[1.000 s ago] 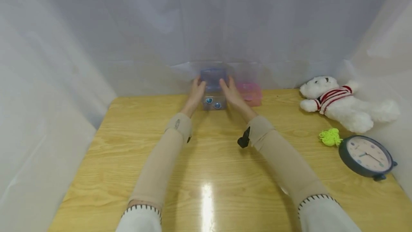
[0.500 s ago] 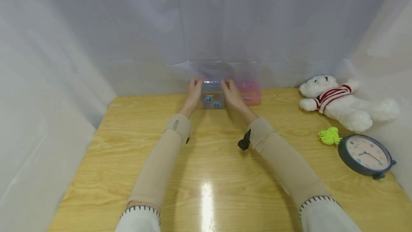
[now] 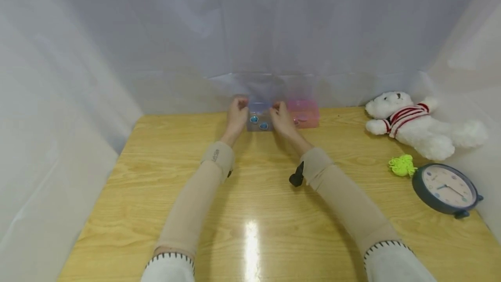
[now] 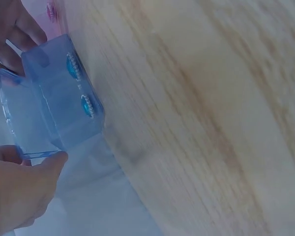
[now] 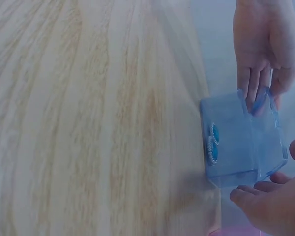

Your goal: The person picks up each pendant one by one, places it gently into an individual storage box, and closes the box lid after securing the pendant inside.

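A see-through blue box (image 3: pixel 259 127) with a hinged lid (image 3: pixel 260 107) stands at the table's back, against the sheet. Two blue gem ornaments rimmed with small white beads (image 4: pixel 87 106) show at its front; whether they lie inside, I cannot tell. My left hand (image 3: pixel 236 119) pinches the lid's left side between thumb and fingers, as the left wrist view (image 4: pixel 24 189) shows. On the opposite side my right hand (image 3: pixel 283 121) holds the lid's edge, thumb above and fingers below. The lid is tilted partway over the box.
A see-through pink box (image 3: pixel 307 114) stands just right of the blue one. Toward the table's right side lie a white teddy bear (image 3: pixel 411 125) in a striped top, a lime-green yarn ball (image 3: pixel 402 166) and a round clock (image 3: pixel 446 188). White sheeting (image 3: pixel 250 25) hangs behind.
The blue lid has swung from nearly upright down and forward. Both hands have moved with it, their fingers now curled at its sides. Other things have stayed in place.
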`<action>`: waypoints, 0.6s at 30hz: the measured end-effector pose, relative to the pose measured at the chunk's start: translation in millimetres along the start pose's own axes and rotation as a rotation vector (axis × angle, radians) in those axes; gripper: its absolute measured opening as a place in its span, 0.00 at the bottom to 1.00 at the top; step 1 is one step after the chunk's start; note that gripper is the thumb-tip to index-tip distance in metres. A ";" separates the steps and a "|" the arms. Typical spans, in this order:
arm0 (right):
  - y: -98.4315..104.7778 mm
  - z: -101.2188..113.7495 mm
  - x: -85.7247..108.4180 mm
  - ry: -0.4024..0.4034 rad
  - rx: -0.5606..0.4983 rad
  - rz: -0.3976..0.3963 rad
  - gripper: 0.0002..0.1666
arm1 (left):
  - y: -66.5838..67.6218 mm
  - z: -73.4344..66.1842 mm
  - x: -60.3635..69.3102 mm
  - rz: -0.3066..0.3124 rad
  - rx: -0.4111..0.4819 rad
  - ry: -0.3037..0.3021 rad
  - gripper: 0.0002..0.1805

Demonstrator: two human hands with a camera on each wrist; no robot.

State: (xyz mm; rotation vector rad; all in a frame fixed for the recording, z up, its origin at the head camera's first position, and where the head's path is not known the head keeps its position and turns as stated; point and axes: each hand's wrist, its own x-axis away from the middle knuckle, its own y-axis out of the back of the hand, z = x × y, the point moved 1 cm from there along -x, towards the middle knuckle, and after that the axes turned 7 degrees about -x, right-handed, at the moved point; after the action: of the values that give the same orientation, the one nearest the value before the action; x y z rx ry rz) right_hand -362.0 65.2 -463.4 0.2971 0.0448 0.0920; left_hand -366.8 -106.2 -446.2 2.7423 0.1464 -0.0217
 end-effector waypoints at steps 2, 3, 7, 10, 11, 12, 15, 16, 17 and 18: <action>-1.6 -1.3 -0.2 0.002 0.008 -0.009 0.29 | -1.2 1.4 0.6 0.002 -0.006 0.014 0.23; -2.1 -1.9 -0.4 0.001 0.014 -0.013 0.28 | -1.8 2.0 1.2 0.004 -0.010 0.021 0.23; -2.5 -2.7 -0.9 -0.004 0.039 -0.011 0.27 | -2.8 1.3 4.3 0.005 -0.031 0.039 0.24; -2.8 -2.8 -2.3 0.000 0.047 0.000 0.27 | -2.7 1.5 5.2 0.010 -0.043 0.046 0.24; -2.9 -2.7 -2.7 0.005 0.055 0.004 0.26 | -2.9 2.0 4.9 0.012 -0.047 0.047 0.24; -2.8 -2.7 -3.0 0.012 0.064 0.010 0.26 | -3.0 2.9 4.4 0.014 -0.049 0.046 0.24; -2.4 -3.3 -3.7 0.039 0.085 0.034 0.25 | -3.2 5.9 3.2 0.013 -0.052 0.037 0.24; -2.1 -3.9 -3.9 0.049 0.092 0.044 0.25 | -3.2 6.9 3.3 0.010 -0.051 0.031 0.24; -1.7 -4.5 -3.9 0.057 0.092 0.055 0.25 | -3.2 8.0 3.3 0.008 -0.049 0.024 0.23; -1.3 -5.6 -4.1 0.064 0.086 0.067 0.25 | -3.2 9.1 3.7 0.005 -0.049 0.018 0.23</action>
State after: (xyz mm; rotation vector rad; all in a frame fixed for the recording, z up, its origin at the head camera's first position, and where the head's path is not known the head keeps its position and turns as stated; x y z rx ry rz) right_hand -366.3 65.2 -468.9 0.3821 0.1021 0.1664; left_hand -363.5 -106.4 -455.9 2.6950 0.1426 0.0074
